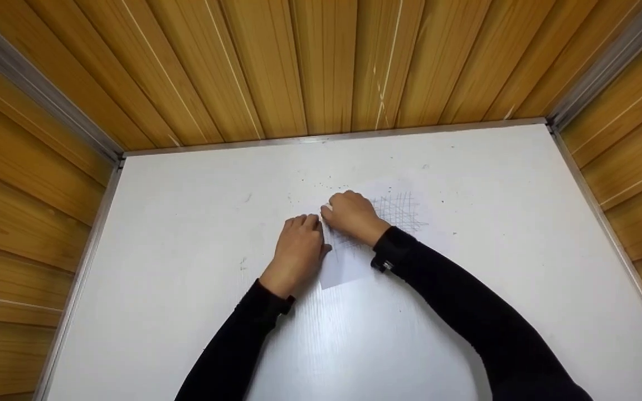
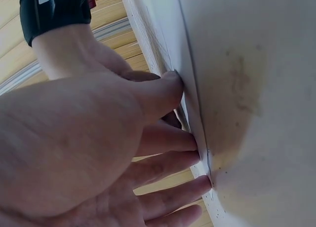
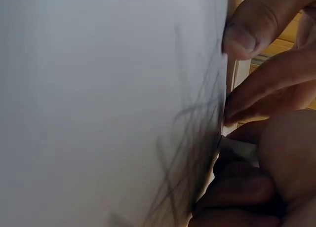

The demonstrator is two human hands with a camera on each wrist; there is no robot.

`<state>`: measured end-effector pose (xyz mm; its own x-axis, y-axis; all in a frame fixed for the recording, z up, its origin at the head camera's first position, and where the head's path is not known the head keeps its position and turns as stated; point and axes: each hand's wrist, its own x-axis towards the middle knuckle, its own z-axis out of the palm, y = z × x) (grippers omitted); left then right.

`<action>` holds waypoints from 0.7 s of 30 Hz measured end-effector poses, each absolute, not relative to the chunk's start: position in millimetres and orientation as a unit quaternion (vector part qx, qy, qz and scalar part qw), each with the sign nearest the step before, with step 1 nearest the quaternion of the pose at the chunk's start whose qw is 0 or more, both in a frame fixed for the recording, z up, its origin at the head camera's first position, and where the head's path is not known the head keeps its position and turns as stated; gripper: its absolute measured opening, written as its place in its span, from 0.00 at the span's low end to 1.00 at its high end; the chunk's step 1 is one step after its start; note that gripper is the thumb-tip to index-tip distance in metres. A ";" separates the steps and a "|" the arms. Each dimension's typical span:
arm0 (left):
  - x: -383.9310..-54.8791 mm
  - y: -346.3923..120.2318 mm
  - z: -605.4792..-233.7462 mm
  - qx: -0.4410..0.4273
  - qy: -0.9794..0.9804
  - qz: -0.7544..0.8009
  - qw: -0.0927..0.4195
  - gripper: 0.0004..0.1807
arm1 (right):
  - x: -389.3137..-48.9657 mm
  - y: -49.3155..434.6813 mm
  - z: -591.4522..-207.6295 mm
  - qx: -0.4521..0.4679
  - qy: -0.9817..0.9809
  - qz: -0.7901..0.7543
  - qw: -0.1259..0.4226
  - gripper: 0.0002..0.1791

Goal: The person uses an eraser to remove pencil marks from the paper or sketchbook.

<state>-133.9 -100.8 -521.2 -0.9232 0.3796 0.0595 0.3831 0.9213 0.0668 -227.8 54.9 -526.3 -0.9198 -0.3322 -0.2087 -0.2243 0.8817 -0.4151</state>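
A sheet of white paper (image 1: 349, 267) lies on the white table, crossed by a grid of pencil lines (image 1: 402, 211). My left hand (image 1: 298, 245) rests at the paper's left edge, thumb apart from the fingers. Its thumb and fingertips press along that edge in the left wrist view. Just to its right, my right hand (image 1: 354, 217) is curled over the upper left part of the paper. Between its thumb and fingers it pinches a small whitish piece (image 3: 242, 149), which looks like an eraser. Most of that piece is hidden by the fingers.
Small dark crumbs (image 1: 329, 178) are scattered on the table (image 1: 187, 223) beyond the hands. Wood-patterned panels (image 1: 326, 67) stand along the back and both sides. Faint smudges (image 1: 243, 263) mark the tabletop left of the left hand.
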 end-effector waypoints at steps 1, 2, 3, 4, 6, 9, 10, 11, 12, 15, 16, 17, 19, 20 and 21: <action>-134.1 -100.4 -521.0 -0.194 -0.980 -0.038 0.023 0.28 | -229.3 62.1 -526.6 -0.141 0.961 -0.195 0.133 0.23; -134.2 -100.1 -520.9 -0.193 -0.980 -0.037 0.021 0.28 | -231.0 70.8 -526.8 -0.138 0.962 -0.196 0.130 0.24; -134.3 -99.9 -520.5 -0.192 -0.981 -0.036 0.018 0.27 | -232.4 81.1 -526.5 -0.134 0.962 -0.202 0.128 0.24; -134.4 -99.8 -520.3 -0.191 -0.981 -0.038 0.014 0.28 | -234.0 92.4 -526.6 -0.129 0.961 -0.208 0.127 0.25; -134.3 -99.8 -519.6 -0.189 -0.981 -0.039 0.007 0.28 | -236.6 118.5 -526.8 -0.111 0.961 -0.220 0.127 0.27; -134.0 -100.2 -518.5 -0.189 -0.981 -0.041 -0.001 0.28 | -239.3 159.5 -526.7 -0.072 0.962 -0.233 0.125 0.31; -134.0 -100.4 -518.2 -0.189 -0.981 -0.041 -0.002 0.28 | -240.1 171.8 -526.4 -0.057 0.964 -0.230 0.122 0.32; -134.3 -100.7 -517.9 -0.190 -0.981 -0.039 -0.002 0.28 | -241.1 183.3 -526.1 -0.045 0.966 -0.226 0.119 0.32; -134.5 -100.9 -517.7 -0.189 -0.981 -0.039 -0.001 0.28 | -241.7 193.0 -525.5 -0.035 0.967 -0.222 0.117 0.33; -135.4 -101.2 -517.4 -0.190 -0.981 -0.039 0.003 0.29 | -243.3 212.4 -523.7 -0.021 0.970 -0.212 0.117 0.34; -135.5 -101.0 -517.7 -0.191 -0.981 -0.041 0.004 0.29 | -243.6 215.7 -523.2 -0.021 0.971 -0.208 0.117 0.34; -135.6 -100.7 -518.0 -0.192 -0.980 -0.042 0.004 0.29 | -243.5 217.7 -522.8 -0.022 0.972 -0.204 0.119 0.34; -135.1 -100.1 -518.8 -0.195 -0.980 -0.046 0.002 0.29 | -242.1 218.2 -521.4 -0.023 0.973 -0.193 0.122 0.33; -134.9 -99.9 -519.5 -0.196 -0.980 -0.046 0.002 0.28 | -241.2 217.0 -520.9 -0.023 0.975 -0.187 0.121 0.33; -134.6 -100.0 -520.2 -0.197 -0.979 -0.047 0.001 0.28 | -239.7 214.7 -519.9 -0.023 0.975 -0.184 0.120 0.32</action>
